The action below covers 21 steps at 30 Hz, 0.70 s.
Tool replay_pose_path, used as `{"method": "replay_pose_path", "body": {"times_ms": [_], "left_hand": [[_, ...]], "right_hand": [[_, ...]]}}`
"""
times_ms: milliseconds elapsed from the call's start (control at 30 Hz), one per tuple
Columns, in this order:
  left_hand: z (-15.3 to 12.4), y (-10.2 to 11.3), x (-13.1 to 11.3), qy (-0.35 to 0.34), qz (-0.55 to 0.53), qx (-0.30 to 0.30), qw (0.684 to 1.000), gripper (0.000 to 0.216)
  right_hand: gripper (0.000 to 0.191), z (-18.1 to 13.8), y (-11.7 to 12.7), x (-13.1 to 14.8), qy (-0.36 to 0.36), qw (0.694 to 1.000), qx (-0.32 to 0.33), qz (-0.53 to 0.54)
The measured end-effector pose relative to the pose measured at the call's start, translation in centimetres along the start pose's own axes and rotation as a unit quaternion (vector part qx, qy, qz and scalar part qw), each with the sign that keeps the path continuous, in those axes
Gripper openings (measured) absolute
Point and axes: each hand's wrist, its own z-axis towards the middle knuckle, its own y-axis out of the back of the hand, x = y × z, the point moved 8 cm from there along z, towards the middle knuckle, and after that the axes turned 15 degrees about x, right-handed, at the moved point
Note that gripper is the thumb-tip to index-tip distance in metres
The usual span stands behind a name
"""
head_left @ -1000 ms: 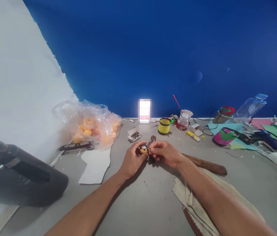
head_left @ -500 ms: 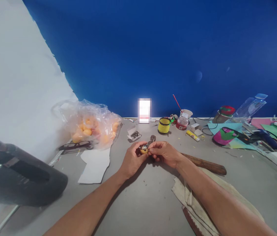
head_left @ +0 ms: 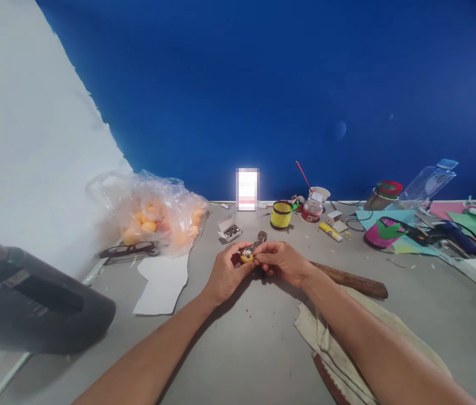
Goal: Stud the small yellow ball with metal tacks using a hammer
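The left hand [head_left: 225, 275] and right hand [head_left: 285, 263] pinched a small yellow, silver-topped ball [head_left: 247, 256] with closed fingertips. Being round, it could have slipped out and rolled away.

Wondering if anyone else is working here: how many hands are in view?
2. The left hand and right hand meet over the middle of the grey surface, both pinching a small yellow ball. No other person's hands show.

No legible txt anywhere; labels on the small tubs [head_left: 313, 209] & bright card [head_left: 247, 189] too blurred to read
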Motion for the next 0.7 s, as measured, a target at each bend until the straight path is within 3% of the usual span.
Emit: {"method": "replay_pose_path", "body": {"times_ms": [200,700], "left_hand": [[0.15,-0.63,0.49,0.028,-0.149,0.019,0.988,0.069],[0.06,-0.6,0.49,0.021,-0.146,0.03,0.989,0.06]], "right_hand": [[0.037,-0.17,0.5,0.6,0.024,0.999,0.0,0.033],[0.038,-0.07,0.42,0.58,0.027,1.0,0.002,-0.013]]}}
